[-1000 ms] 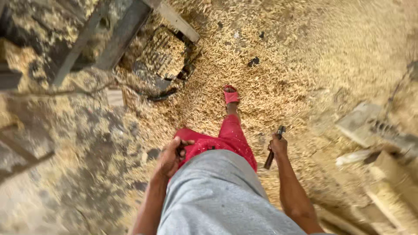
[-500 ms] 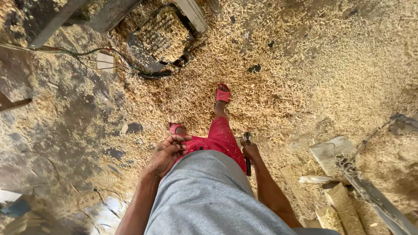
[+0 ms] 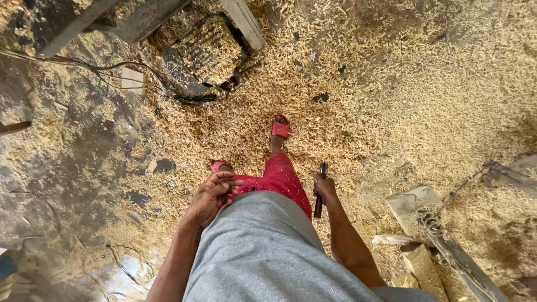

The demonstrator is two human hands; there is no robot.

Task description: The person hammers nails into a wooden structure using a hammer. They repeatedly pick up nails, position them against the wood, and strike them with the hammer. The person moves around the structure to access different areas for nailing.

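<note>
I look straight down at my own body on a floor thick with wood shavings [image 3: 391,100]. My right hand [image 3: 325,187] hangs beside my thigh, gripping a dark slim metal hand tool [image 3: 318,208] that points up and down. My left hand [image 3: 210,198] rests against my red trousers [image 3: 279,179] with fingers curled together and nothing visible in them. A grey shirt [image 3: 268,251] fills the lower middle. Red sandals show on my feet, one ahead [image 3: 279,128] and one near the left hand [image 3: 217,165].
A dark machine part heaped with shavings [image 3: 207,53] lies at top centre, with cables [image 3: 112,72] trailing left. A pale plank [image 3: 243,22] stands beside it. Wood offcuts [image 3: 414,204] and a metal bar with a coiled spring [image 3: 453,251] lie at lower right.
I have stepped forward; the floor and offcuts have shifted in view. My right hand with the tool has swung from out at the side to close beside my thigh.
</note>
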